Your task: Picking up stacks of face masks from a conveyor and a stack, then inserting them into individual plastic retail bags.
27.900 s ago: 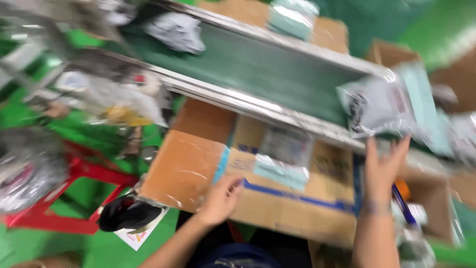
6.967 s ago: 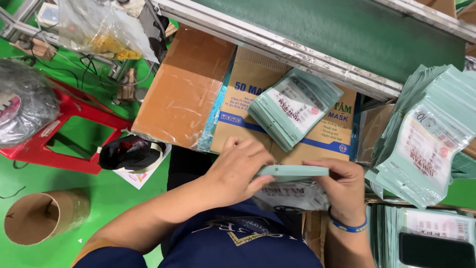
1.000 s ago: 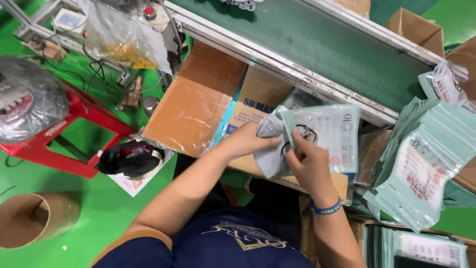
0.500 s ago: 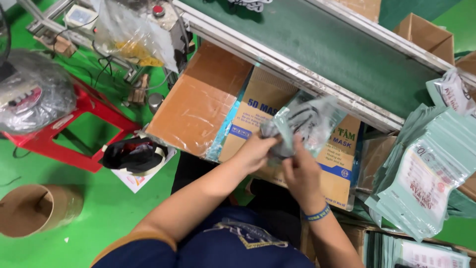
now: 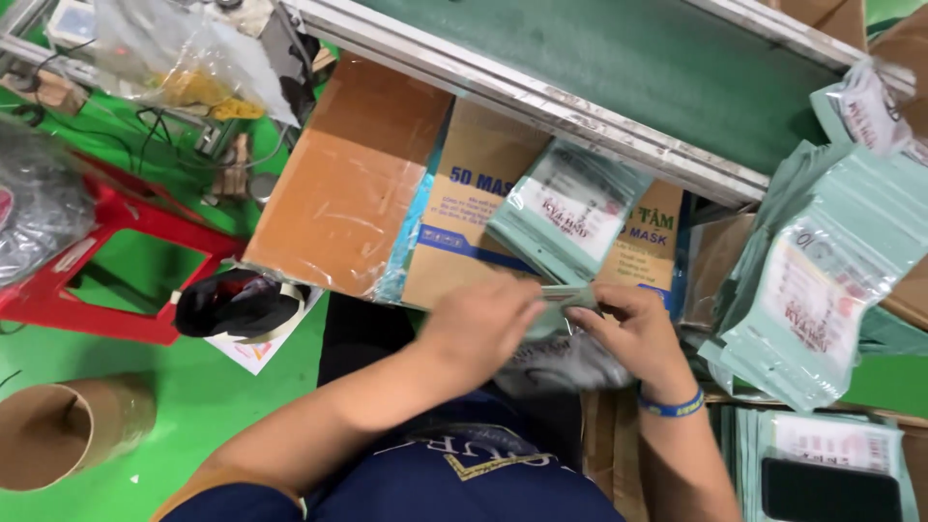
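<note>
a pale green pouch (image 5: 565,295) sits pinched between both our hands, left hand (image 5: 480,324) and right hand (image 5: 633,333), just over the cardboard box (image 5: 464,208), beside a stack of pouches (image 5: 570,208) below the conveyor belt (image 5: 619,68).

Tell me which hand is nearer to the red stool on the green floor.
Left. The left hand grips the pale green pouch on the side towards the red stool, which stands well off to the person's left. The right hand holds the pouch's far side, farther away.
</note>
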